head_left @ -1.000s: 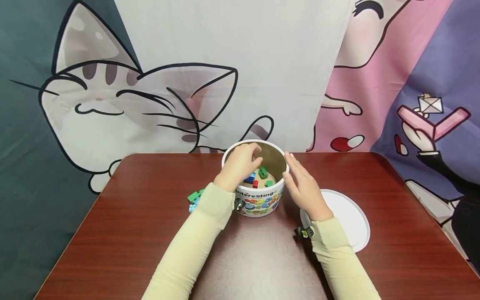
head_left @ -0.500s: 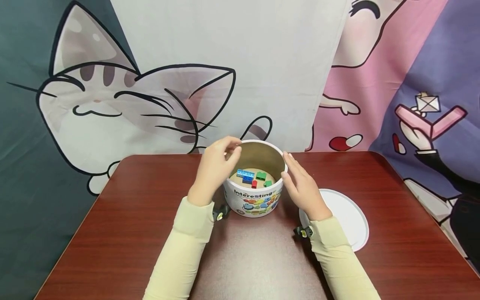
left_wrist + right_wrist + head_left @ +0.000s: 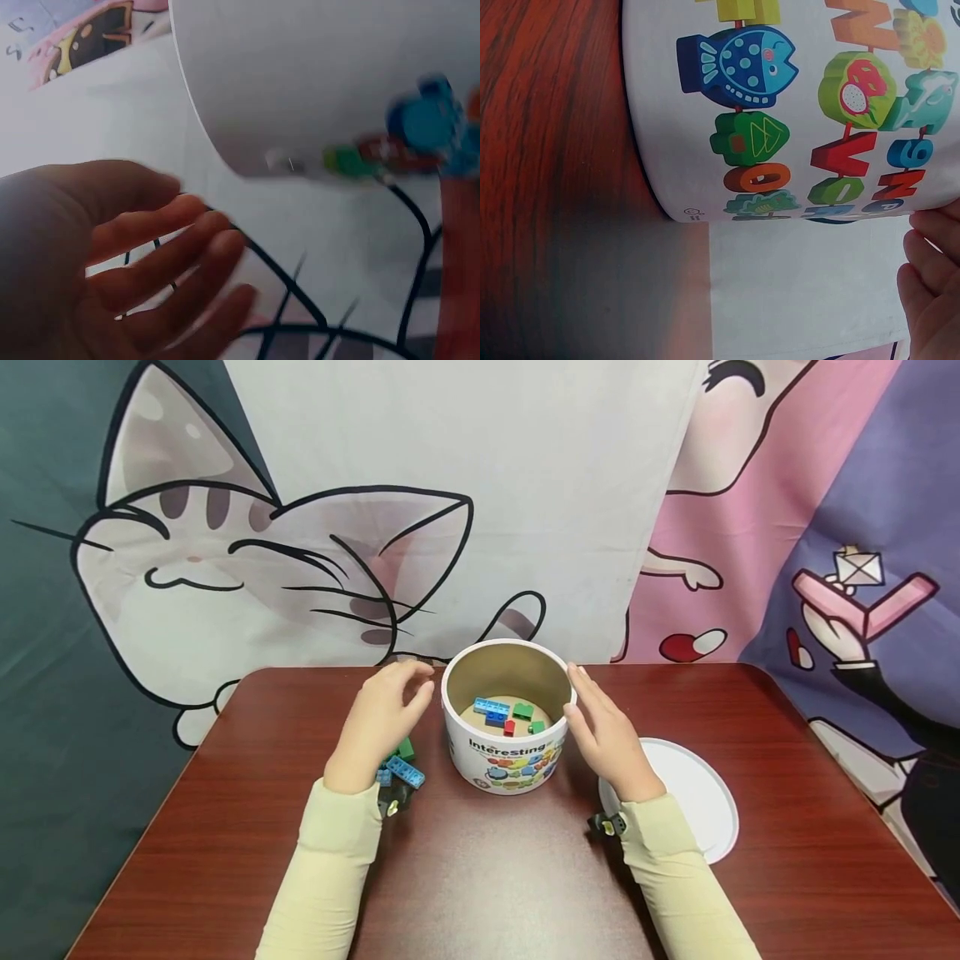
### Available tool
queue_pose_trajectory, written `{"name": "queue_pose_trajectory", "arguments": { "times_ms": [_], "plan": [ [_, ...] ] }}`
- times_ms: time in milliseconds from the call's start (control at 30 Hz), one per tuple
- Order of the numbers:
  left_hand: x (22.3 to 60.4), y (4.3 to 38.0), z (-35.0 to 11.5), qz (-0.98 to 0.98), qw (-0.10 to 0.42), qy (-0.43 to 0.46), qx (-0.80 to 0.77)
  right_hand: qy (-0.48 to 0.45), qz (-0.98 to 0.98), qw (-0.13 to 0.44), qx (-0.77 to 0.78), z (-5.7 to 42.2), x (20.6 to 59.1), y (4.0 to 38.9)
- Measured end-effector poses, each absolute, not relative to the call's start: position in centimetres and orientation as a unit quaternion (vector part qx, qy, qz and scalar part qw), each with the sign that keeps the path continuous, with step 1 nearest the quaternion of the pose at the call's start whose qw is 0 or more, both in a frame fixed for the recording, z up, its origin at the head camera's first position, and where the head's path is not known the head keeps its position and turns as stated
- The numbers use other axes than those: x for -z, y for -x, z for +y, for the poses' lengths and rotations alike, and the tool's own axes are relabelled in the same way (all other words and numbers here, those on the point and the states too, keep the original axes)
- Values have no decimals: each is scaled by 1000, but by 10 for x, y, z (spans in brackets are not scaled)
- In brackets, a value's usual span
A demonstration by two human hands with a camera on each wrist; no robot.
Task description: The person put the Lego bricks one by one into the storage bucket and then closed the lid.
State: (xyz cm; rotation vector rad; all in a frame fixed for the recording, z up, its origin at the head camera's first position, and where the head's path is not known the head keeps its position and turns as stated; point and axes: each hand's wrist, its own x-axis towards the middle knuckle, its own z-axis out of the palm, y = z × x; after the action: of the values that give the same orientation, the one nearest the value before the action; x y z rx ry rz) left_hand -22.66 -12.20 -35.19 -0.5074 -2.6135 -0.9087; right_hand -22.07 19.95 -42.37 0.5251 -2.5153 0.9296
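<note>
Round white cardboard tub [image 3: 508,727] with coloured toy prints and the word "Interesting" stands open near the far middle of the dark red wooden bench [image 3: 225,827]. Small plastic building bricks [image 3: 508,715], blue, green and red, lie on the tub's floor. Left hand [image 3: 378,727] has come out of the tub since a second ago and half a second ago was at the tub's left rim; now it hovers just left of the tub, not touching it, fingers loosely curved and apart, holding nothing, as the left wrist view also shows. Below that hand, left of the tub, loose blue and green bricks [image 3: 401,768] lie on the bench, uncovered now that the arm has shifted. Right hand [image 3: 607,739] has not moved: fingers straight and together, flat against the tub's right wall. Round white flat lid [image 3: 693,797] lies on the bench right of the tub, partly under the right wrist. Tub has not shifted.
</note>
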Motion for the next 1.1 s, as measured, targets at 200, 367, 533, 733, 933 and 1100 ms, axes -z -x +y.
{"name": "queue_pose_trajectory", "arguments": {
  "times_ms": [200,367,533,733,933,1100],
  "plan": [
    [365,229,-142,-947,60,158,272,-185,-902,197,-336,200,424,219],
    [378,231,-155,-960,11,148,237,-186,-901,198,-338,200,423,219],
    [389,236,-166,-966,-40,132,218,-185,-902,198,-337,200,424,219],
    [400,240,-176,-964,-94,113,222,-184,-904,193,-335,199,425,220],
    [410,244,-183,-962,-117,105,224,-186,-904,191,-334,198,423,220],
    [414,247,-185,-960,-129,99,229,-185,-904,194,-334,199,423,220]
  ]
}}
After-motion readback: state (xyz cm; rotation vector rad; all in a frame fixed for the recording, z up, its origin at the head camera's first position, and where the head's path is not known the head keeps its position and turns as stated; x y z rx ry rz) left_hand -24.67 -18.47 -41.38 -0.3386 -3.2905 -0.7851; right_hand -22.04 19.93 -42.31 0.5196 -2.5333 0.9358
